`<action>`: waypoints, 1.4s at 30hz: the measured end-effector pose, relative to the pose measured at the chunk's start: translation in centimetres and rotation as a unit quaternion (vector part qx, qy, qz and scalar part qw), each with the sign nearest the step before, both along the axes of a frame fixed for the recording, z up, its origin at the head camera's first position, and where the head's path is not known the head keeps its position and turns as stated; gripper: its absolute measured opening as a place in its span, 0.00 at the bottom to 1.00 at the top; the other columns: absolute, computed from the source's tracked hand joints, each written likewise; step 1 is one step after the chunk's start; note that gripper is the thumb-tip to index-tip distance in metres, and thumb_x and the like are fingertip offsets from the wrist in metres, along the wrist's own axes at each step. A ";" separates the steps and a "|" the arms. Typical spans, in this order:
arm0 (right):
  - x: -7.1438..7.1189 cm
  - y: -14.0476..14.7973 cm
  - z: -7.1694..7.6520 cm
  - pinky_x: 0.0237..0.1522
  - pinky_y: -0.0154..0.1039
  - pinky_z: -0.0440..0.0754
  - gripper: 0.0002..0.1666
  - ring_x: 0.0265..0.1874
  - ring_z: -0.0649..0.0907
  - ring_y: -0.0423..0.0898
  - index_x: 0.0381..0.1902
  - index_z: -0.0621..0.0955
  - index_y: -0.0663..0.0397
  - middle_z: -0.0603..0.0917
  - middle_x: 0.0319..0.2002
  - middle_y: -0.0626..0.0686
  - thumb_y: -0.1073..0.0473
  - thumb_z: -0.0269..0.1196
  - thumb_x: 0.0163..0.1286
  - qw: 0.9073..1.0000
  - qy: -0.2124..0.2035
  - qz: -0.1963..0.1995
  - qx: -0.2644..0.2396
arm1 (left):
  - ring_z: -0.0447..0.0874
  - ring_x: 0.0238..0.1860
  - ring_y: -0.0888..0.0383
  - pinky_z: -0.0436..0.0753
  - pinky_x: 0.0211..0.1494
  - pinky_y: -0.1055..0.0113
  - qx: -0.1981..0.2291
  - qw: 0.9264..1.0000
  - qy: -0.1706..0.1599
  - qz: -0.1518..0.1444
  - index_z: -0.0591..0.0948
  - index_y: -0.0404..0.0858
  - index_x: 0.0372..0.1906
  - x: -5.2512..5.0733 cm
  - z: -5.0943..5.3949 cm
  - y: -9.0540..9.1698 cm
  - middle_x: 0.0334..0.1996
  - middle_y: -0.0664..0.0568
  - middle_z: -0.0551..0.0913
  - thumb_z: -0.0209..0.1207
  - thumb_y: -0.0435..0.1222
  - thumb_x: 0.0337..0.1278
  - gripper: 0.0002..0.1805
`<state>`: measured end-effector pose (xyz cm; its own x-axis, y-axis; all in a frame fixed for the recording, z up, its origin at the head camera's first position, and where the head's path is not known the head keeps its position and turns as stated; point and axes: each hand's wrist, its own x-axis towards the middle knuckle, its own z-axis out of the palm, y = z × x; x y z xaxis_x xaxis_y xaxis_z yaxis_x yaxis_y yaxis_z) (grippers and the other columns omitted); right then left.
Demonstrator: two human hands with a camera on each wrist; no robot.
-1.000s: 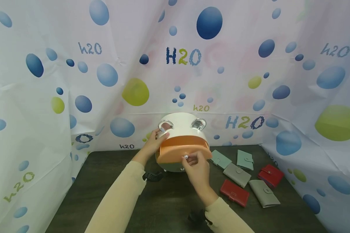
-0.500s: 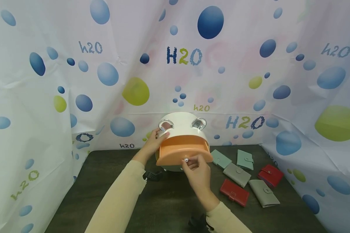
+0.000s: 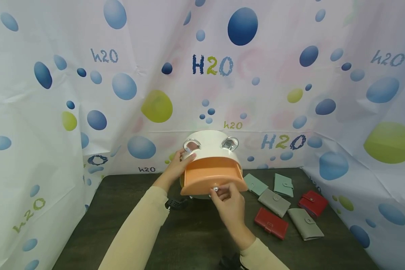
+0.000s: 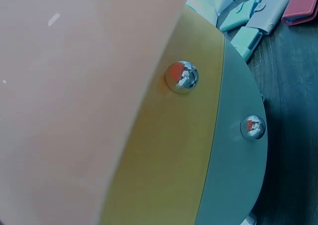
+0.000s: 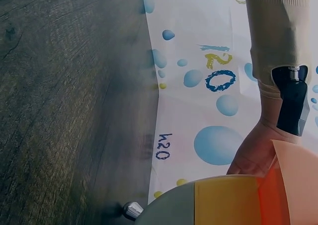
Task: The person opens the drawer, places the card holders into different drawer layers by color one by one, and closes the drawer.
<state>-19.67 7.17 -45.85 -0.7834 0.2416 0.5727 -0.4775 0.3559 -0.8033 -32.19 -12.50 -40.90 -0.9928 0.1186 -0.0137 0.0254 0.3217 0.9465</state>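
Note:
A rounded drawer organizer [image 3: 209, 144] with a white top and two silver rings stands at the back of the table. Its orange drawer [image 3: 200, 182] is pulled out, and no contents show in the visible part. My left hand [image 3: 177, 165] grips the organizer's upper left side, thumb in front; its other fingers are partly hidden. With thumb and fingers, my right hand [image 3: 231, 206] pinches the silver knob [image 3: 216, 189] of the orange drawer. Below it, the left wrist view shows a yellow drawer [image 4: 169, 150] and a green drawer [image 4: 236, 165], both pushed in.
Right of the organizer, several small wallets lie on the dark table [image 3: 189, 240]: green [image 3: 283, 185], grey [image 3: 274, 202] and red [image 3: 271, 224] ones among them. A white sheet [image 3: 273, 45] with blue and green spots hangs behind and at both sides.
My right hand has drawn the orange drawer further out toward me, showing more of its inside. The left hand keeps its place on the organizer.

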 end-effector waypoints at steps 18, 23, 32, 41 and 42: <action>1.0 0.1 -0.2 0.24 0.28 0.81 0.15 0.22 0.82 0.39 0.33 0.80 0.54 0.85 0.26 0.46 0.62 0.78 0.55 1.000 -0.005 0.006 -0.025 | 0.51 0.76 0.40 0.59 0.74 0.43 -0.006 1.000 -0.007 -0.007 0.50 0.43 0.79 0.0 0.2 0.1 0.78 0.37 0.50 0.56 0.63 0.63 0.50; 1.1 -0.3 -0.2 0.24 0.28 0.80 0.15 0.22 0.82 0.42 0.33 0.80 0.60 0.86 0.26 0.50 0.67 0.78 0.54 0.999 -0.014 -0.004 -0.033 | 0.51 0.76 0.40 0.59 0.74 0.43 -0.009 1.000 -0.007 -0.006 0.50 0.43 0.79 0.0 0.2 0.0 0.78 0.38 0.49 0.56 0.63 0.64 0.50; 3.3 -0.9 2.9 0.23 0.33 0.82 0.14 0.21 0.81 0.41 0.32 0.79 0.67 0.85 0.25 0.56 0.72 0.75 0.54 1.000 -0.005 0.000 -0.028 | 0.51 0.76 0.40 0.59 0.74 0.43 -0.004 1.000 -0.009 -0.004 0.50 0.42 0.79 -0.1 -0.1 -0.1 0.78 0.37 0.49 0.56 0.62 0.64 0.50; 2.4 -0.7 1.3 0.22 0.34 0.81 0.15 0.21 0.81 0.42 0.33 0.79 0.65 0.85 0.26 0.56 0.72 0.76 0.53 1.000 -0.010 -0.007 -0.024 | 0.51 0.76 0.40 0.61 0.73 0.43 0.006 1.000 -0.009 -0.008 0.50 0.41 0.79 -0.2 0.0 -0.1 0.78 0.36 0.49 0.57 0.60 0.64 0.49; 2.1 -0.6 0.8 0.22 0.34 0.82 0.15 0.21 0.82 0.43 0.33 0.80 0.65 0.85 0.26 0.55 0.71 0.77 0.53 1.000 -0.010 -0.008 -0.023 | 0.52 0.76 0.40 0.61 0.73 0.43 0.007 1.000 -0.009 -0.008 0.50 0.41 0.79 -0.2 -0.1 0.0 0.78 0.36 0.49 0.57 0.60 0.64 0.49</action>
